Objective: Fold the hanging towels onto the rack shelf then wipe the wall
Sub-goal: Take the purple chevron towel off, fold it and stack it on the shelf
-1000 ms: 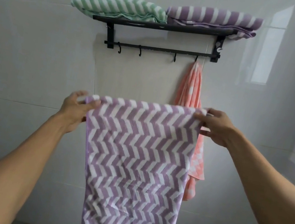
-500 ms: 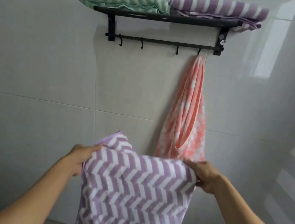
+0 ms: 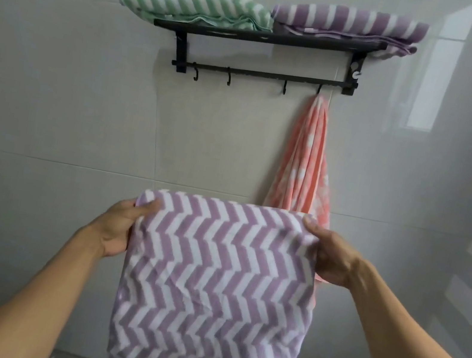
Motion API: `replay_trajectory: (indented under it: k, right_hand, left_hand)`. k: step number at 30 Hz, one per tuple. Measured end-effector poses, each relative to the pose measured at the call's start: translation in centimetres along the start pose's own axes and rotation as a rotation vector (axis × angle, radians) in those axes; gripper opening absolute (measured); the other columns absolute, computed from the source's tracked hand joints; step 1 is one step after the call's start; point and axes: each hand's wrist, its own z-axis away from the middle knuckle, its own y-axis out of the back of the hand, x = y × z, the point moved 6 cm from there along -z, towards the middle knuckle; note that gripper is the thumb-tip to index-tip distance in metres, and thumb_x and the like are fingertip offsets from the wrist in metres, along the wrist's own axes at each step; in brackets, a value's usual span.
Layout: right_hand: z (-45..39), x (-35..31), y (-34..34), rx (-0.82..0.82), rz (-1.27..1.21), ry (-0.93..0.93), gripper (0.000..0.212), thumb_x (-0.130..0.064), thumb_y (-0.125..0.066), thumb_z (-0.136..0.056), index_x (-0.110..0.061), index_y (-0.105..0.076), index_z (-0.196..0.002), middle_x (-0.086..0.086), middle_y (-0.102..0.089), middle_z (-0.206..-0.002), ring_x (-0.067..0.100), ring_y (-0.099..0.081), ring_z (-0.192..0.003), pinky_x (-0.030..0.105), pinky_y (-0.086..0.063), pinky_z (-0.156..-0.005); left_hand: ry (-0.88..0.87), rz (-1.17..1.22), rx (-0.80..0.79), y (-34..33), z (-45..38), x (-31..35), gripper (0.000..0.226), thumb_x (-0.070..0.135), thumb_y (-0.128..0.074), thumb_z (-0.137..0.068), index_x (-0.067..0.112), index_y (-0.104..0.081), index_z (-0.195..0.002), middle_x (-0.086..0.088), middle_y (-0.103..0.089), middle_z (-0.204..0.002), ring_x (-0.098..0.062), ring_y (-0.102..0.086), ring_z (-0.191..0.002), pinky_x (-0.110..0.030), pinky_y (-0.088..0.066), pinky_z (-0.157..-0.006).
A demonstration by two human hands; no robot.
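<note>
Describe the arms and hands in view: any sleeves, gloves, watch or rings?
Both forearms are bare as far as the frame shows, with no sleeves visible. The left hand and right hand wear no gloves. No watch, bracelet or ring is visible on either.

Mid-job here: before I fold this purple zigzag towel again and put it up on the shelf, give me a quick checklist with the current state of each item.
1. Left hand grips the purple zigzag towel at its top left corner: ok.
2. Right hand grips the top right corner: ok.
3. Top edge level and taut between the hands: ok.
4. Lower edges aligned: cannot tell, the bottom runs out of view.
5. Free space on the rack shelf: not ok, the green towel and the folded purple towel fill it; stacking looks necessary.
6. Hanging towels all done: not ok, the orange towel hangs from a hook.
</note>
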Motion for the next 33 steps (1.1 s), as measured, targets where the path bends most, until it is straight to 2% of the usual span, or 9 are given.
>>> replay_trajectory:
  k: [3,6,9,13,15,19,24,28,33]
  right_hand:
    - [0.3,1.7,-0.3,-0.023,0.214,-0.068,0.086,-0.041,-0.102,-0.042,0.000,-0.071,-0.111,0.018,-0.073,-0.117,0.030,-0.072,-0.103,0.044,-0.057,-0.095]
    - [0.0,0.6,-0.2,0.052,0.028,0.025,0.054,-0.033,-0.090,-0.066,0.004,-0.073,-0.102,0.022,-0.073,-0.113,0.031,-0.074,-0.095,0.043,-0.059,-0.089]
    - [0.2,-1.1,-0.5,0.022,0.026,0.010,0.055,-0.032,-0.082,-0.077,0.003,-0.067,-0.116,0.016,-0.071,-0.120,0.034,-0.069,-0.109,0.046,-0.055,-0.095]
    - [-0.1,-2.4,0.1,0.168,0.102,0.068,0.056,-0.031,-0.085,-0.066,0.007,-0.068,-0.104,0.018,-0.072,-0.112,0.033,-0.070,-0.102,0.038,-0.060,-0.079]
    - [-0.6,-2.8,0.0,0.162,0.064,0.074,0.063,-0.036,-0.087,-0.067,0.004,-0.070,-0.112,0.016,-0.073,-0.115,0.032,-0.070,-0.106,0.040,-0.059,-0.085]
    - [-0.9,-4.2,-0.1,0.214,0.057,0.116,0.053,-0.030,-0.085,-0.075,0.007,-0.070,-0.110,0.016,-0.073,-0.111,0.026,-0.070,-0.092,0.034,-0.059,-0.071]
    - [-0.2,-5.7,-0.7,0.107,0.015,0.148,0.042,-0.017,-0.082,-0.078,-0.011,-0.062,-0.114,0.011,-0.072,-0.100,0.024,-0.070,-0.083,0.040,-0.060,-0.073]
    - [-0.2,-6.0,0.3,0.170,0.047,0.177,0.039,-0.010,-0.082,-0.081,-0.016,-0.063,-0.114,0.012,-0.070,-0.098,0.020,-0.067,-0.074,0.036,-0.058,-0.066]
    - [-0.2,-5.5,0.3,0.069,0.144,0.123,0.036,-0.006,-0.080,-0.081,-0.014,-0.066,-0.114,0.010,-0.072,-0.098,0.019,-0.070,-0.076,0.033,-0.059,-0.064]
  left_hand:
    - [0.028,-0.111,0.096,0.6,0.5,-1.1,0.038,0.015,-0.078,-0.082,-0.007,-0.068,-0.112,-0.027,-0.070,-0.114,-0.028,-0.075,-0.080,-0.036,-0.062,-0.067]
    - [-0.008,0.027,0.116,0.6,0.5,0.0,0.030,0.014,-0.073,-0.085,-0.001,-0.069,-0.111,-0.021,-0.073,-0.110,-0.029,-0.074,-0.084,-0.038,-0.062,-0.068]
    - [-0.018,-0.074,-0.011,-0.2,1.0,1.7,0.058,0.023,-0.086,-0.068,0.002,-0.067,-0.119,-0.019,-0.072,-0.115,-0.035,-0.071,-0.102,-0.045,-0.061,-0.079]
    - [-0.033,-0.143,0.230,0.9,0.9,1.9,0.035,0.010,-0.082,-0.076,-0.004,-0.070,-0.104,-0.023,-0.074,-0.106,-0.025,-0.075,-0.076,-0.038,-0.063,-0.068]
    - [-0.020,-0.118,0.336,1.4,0.4,2.3,0.049,0.015,-0.087,-0.073,-0.006,-0.066,-0.111,-0.021,-0.075,-0.101,-0.029,-0.075,-0.076,-0.041,-0.062,-0.071]
    - [-0.098,-0.069,0.443,1.7,-0.2,3.7,0.107,0.018,-0.095,-0.058,-0.001,-0.038,-0.146,-0.025,-0.060,-0.131,-0.032,-0.068,-0.097,-0.052,-0.056,-0.091]
    - [-0.154,-0.215,0.258,0.2,-0.4,5.6,0.092,0.011,-0.089,-0.068,0.025,-0.041,-0.145,-0.016,-0.056,-0.131,-0.030,-0.069,-0.099,-0.040,-0.062,-0.069]
    - [-0.148,-0.157,0.350,0.5,-0.1,5.0,0.091,0.013,-0.092,-0.046,0.015,-0.057,-0.129,-0.022,-0.064,-0.124,-0.032,-0.072,-0.094,-0.041,-0.062,-0.074]
    - [-0.096,-0.159,0.277,-0.1,0.0,4.9,0.082,0.004,-0.089,-0.049,0.012,-0.062,-0.126,-0.023,-0.067,-0.118,-0.032,-0.073,-0.092,-0.042,-0.063,-0.065]
